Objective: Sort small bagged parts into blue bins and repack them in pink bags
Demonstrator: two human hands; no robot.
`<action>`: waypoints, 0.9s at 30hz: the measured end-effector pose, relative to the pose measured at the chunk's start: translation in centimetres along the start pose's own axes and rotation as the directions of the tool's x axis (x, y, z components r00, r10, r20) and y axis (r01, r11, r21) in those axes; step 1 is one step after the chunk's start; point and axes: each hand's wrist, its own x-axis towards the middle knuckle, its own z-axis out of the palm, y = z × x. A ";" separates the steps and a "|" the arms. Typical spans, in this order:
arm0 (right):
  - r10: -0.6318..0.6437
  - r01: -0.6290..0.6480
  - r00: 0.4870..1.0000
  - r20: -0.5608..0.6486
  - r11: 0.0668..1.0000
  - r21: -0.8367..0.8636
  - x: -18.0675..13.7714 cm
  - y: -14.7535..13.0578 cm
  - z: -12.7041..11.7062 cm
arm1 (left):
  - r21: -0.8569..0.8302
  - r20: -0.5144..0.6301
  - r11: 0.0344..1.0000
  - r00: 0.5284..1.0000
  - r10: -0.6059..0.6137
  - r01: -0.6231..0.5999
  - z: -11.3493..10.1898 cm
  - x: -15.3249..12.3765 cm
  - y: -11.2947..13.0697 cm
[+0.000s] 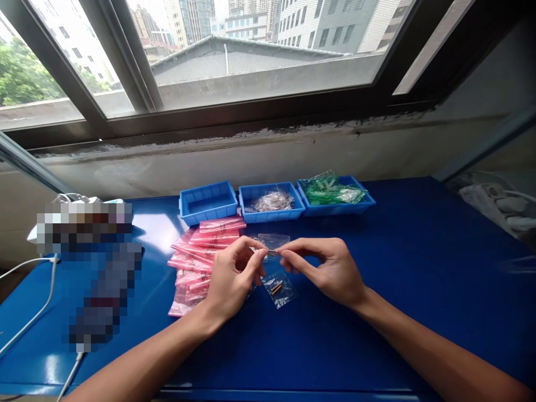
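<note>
My left hand [237,268] and my right hand [326,267] meet above the blue table, thumbs and forefingers pinched. Between their fingertips runs a small thin rod-like piece [272,252], too small to name exactly. Just beyond the fingers is a clear plastic bag [274,240]. Below them on the table lies a small clear zip bag [287,294] with a few brass-coloured pins [276,288] in it. Pink plastic bags [192,259] are spread in an overlapping pile beside and partly behind my left hand.
Along the back stand an empty blue bin [209,204], a blue bin with small silvery bagged pieces [274,201] and a blue bin with green plastic bags [333,190]. At left, blurred-out objects [103,296] and white cables [52,285] lie on the table [419,312].
</note>
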 end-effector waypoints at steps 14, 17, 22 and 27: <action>0.391 -0.401 0.915 0.100 0.854 0.331 2.0 2.7 -0.8 | 0.044 0.048 0.999 0.999 -0.002 0.000 -0.1 0.1 -0.4; 0.200 -0.187 0.950 0.242 0.979 -0.076 1.5 1.9 -1.4 | 0.031 0.050 1.000 0.999 -0.001 0.000 -0.1 0.1 -0.4; 0.111 0.087 0.852 0.512 0.934 -0.347 1.1 1.4 -2.4 | 0.025 0.061 1.000 0.998 -0.006 0.004 -0.2 0.0 -0.3; 0.159 0.073 0.818 0.554 0.925 -0.373 1.1 1.7 -2.4 | 0.039 0.067 0.999 0.998 -0.001 -0.002 -0.2 0.0 -0.2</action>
